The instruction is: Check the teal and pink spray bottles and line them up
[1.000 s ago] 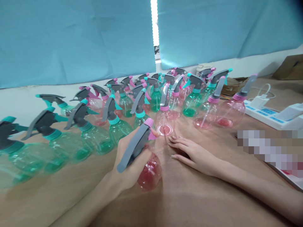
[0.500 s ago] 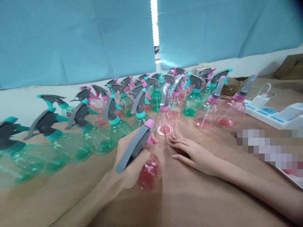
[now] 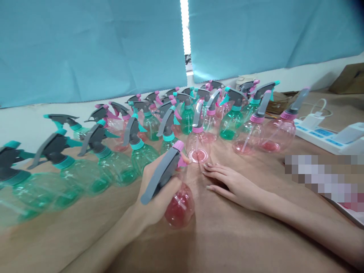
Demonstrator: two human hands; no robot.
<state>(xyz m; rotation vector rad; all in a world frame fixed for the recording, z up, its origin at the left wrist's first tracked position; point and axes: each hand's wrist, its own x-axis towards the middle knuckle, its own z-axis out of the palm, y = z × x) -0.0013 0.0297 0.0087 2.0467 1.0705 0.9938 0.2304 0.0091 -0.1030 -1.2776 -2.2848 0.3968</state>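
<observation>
My left hand (image 3: 159, 189) is wrapped round the neck of a pink spray bottle (image 3: 180, 206) near the middle of the table. Its grey sprayer head with a pink nozzle leans up over the hand, and the fingers partly hide the trigger. To the right, my right hand (image 3: 233, 184) lies flat on the brown tabletop (image 3: 227, 239), fingers stretched out and holding nothing. Just beyond its fingertips stands another pink spray bottle (image 3: 198, 146). A green spray bottle (image 3: 143, 155) stands behind my left hand.
Several green spray bottles (image 3: 82, 176) line the left side, with more green and pink ones behind. At the right lie a white power strip (image 3: 318, 134) with plugs and a blurred-out flat object (image 3: 321, 182). A cardboard box (image 3: 348, 79) sits at the far right; blue curtains (image 3: 93, 49) hang behind.
The sprayer head in my left hand has tilted and turned slightly, its lower grey end shifting a little up and right. My right hand stays in place.
</observation>
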